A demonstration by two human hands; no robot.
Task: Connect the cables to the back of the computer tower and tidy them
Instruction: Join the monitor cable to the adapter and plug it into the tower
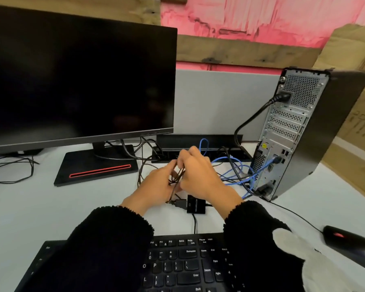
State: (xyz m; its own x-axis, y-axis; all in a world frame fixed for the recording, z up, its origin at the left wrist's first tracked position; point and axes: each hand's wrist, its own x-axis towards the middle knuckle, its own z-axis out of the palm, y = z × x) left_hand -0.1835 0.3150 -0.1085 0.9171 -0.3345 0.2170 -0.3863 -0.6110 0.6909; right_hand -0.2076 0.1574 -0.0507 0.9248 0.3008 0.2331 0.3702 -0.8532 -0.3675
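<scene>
A dark monitor (78, 81) stands at left. At centre, the left hand (156, 186) and right hand (198, 175) both pinch a bundled black cable (176, 178) above the desk (51, 207) (fingers curled). The computer tower (303, 133) stands at right, blue cables (236, 175) plugged into its back.

Black computer tower (333, 131): perforated bare-metal rear panel, matt side. Black monitor (78, 81): glossy screen. White table (51, 207): smooth, matt. Black fleece sleeves (105, 239): fuzzy cloth. Blue cable (230, 165): smooth plastic.
</scene>
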